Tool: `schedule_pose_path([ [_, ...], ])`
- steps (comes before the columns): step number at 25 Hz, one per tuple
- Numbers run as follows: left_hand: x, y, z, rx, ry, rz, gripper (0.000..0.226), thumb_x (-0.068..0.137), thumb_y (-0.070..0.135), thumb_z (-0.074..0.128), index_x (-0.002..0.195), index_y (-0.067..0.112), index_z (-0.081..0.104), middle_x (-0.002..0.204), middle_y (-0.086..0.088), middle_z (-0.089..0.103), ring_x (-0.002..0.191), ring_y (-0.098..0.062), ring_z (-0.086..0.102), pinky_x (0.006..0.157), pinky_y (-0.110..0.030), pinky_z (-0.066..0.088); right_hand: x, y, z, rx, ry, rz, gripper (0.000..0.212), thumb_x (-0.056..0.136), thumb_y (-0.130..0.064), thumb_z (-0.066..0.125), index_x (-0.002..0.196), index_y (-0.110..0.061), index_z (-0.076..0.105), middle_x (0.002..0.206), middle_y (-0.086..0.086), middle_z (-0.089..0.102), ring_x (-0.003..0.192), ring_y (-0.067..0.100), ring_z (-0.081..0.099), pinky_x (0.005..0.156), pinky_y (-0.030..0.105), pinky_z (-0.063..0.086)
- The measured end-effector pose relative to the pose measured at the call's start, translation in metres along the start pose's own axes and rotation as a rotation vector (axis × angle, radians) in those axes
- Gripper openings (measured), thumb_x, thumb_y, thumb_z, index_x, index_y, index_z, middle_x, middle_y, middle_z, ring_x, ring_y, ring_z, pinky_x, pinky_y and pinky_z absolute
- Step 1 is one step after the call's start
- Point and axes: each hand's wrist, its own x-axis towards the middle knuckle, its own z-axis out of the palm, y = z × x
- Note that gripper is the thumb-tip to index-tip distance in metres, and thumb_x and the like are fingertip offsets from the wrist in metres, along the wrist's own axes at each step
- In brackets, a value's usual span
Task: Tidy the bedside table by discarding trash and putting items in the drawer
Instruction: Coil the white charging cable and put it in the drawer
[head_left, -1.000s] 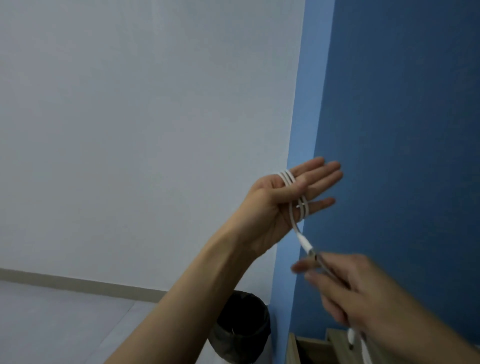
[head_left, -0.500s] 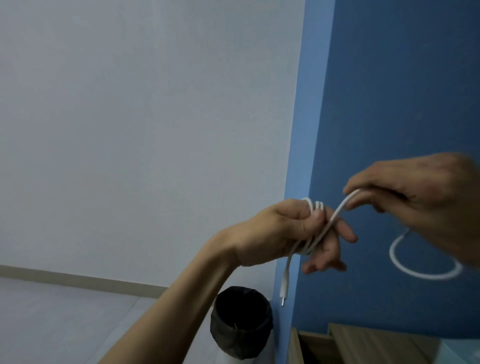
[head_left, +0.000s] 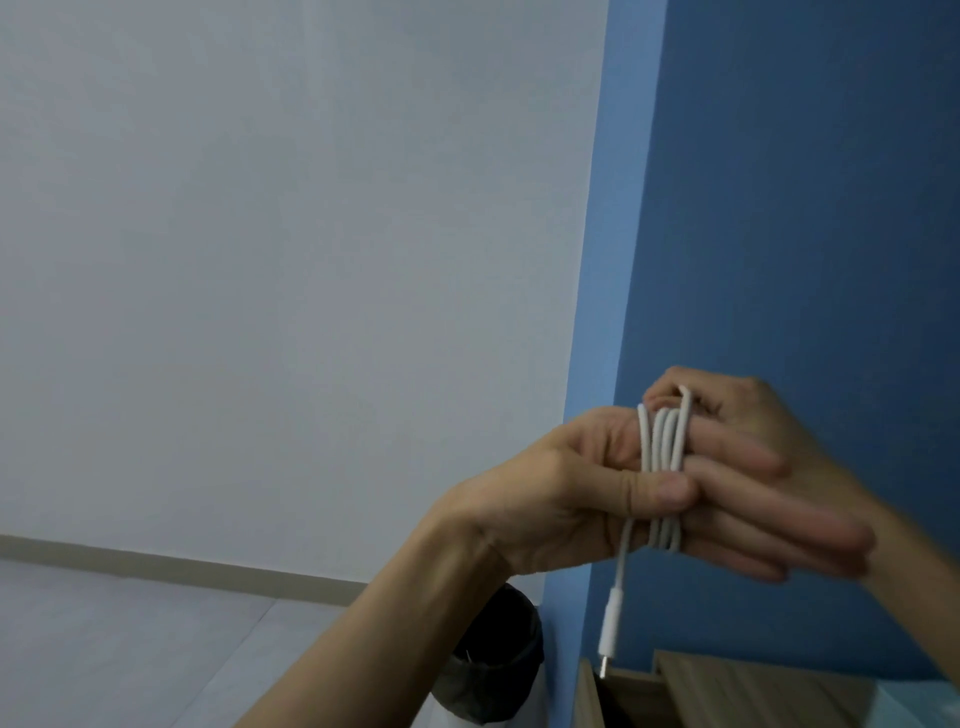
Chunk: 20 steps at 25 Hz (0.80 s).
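Note:
A white charging cable (head_left: 661, 457) is wound in several loops around the fingers of my left hand (head_left: 561, 493), held up in front of the blue wall. Its plug end (head_left: 609, 634) dangles straight down below the hand. My left thumb presses on the loops. My right hand (head_left: 753, 431) is behind the left fingers and pinches the top of the cable coil. The wooden bedside table (head_left: 727, 691) shows only at the bottom right edge.
A black bin with a dark liner (head_left: 498, 670) stands on the grey floor, left of the table, at the corner of the blue wall (head_left: 805, 208). A white wall (head_left: 285, 260) fills the left. A pale blue thing (head_left: 919, 706) lies at the bottom right corner.
My right hand has carried the loose loop of cable over my left fingers, adding more turns. The slack that hung to the right is gone, and the right hand now rests against the coil.

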Motion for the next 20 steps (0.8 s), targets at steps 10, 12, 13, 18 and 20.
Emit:
schedule_pose_path([
  [10, -0.005, 0.02, -0.014, 0.279, 0.256, 0.235, 0.056, 0.089, -0.015, 0.024, 0.144, -0.004, 0.02, 0.145, -0.019, 0.032, 0.131, -0.024, 0.038, 0.107, -0.032, 0.039, -0.082, -0.209, -0.043, -0.055, -0.473, 0.032, 0.024, 0.091, -0.025, 0.05, 0.079, -0.041, 0.036, 0.08, -0.012, 0.065, 0.076, 0.001, 0.061, 0.064, 0.011, 0.045],
  [12, -0.006, 0.019, -0.018, 0.219, 0.328, 0.254, 0.056, 0.089, -0.015, 0.026, 0.144, -0.004, 0.022, 0.145, -0.022, 0.034, 0.13, -0.023, 0.04, 0.107, -0.033, 0.038, -0.085, -0.213, -0.029, -0.075, -0.491, -0.02, 0.025, 0.092, -0.024, 0.047, 0.078, -0.04, 0.035, 0.085, -0.009, 0.067, 0.072, 0.0, 0.06, 0.062, 0.006, 0.043],
  [13, -0.006, 0.018, -0.021, 0.196, 0.374, 0.263, 0.055, 0.089, -0.015, 0.026, 0.143, -0.004, 0.023, 0.146, -0.023, 0.035, 0.131, -0.024, 0.041, 0.106, -0.034, 0.038, -0.089, -0.218, -0.029, -0.073, -0.545, -0.03, 0.025, 0.093, -0.023, 0.046, 0.077, -0.039, 0.034, 0.085, -0.008, 0.067, 0.069, -0.001, 0.058, 0.06, 0.005, 0.041],
  [18, -0.014, 0.01, -0.037, 0.289, 0.564, 0.201, 0.049, 0.093, -0.014, 0.028, 0.139, 0.0, 0.034, 0.144, -0.019, 0.044, 0.132, -0.027, 0.045, 0.105, -0.031, 0.041, -0.091, -0.238, -0.051, -0.177, -0.57, -0.041, 0.019, 0.093, -0.04, 0.041, 0.075, -0.037, 0.036, 0.062, -0.026, 0.058, 0.062, -0.004, 0.044, 0.056, 0.006, 0.033],
  [20, -0.018, 0.007, -0.039, 0.498, 0.595, 0.141, 0.046, 0.094, -0.012, 0.032, 0.129, 0.012, 0.047, 0.142, -0.013, 0.048, 0.135, -0.02, 0.042, 0.11, -0.03, 0.038, -0.092, -0.243, -0.06, -0.382, -0.47, -0.136, 0.034, 0.091, -0.05, 0.033, 0.061, -0.035, 0.037, 0.048, -0.022, 0.051, 0.047, -0.003, 0.04, 0.047, 0.007, 0.028],
])
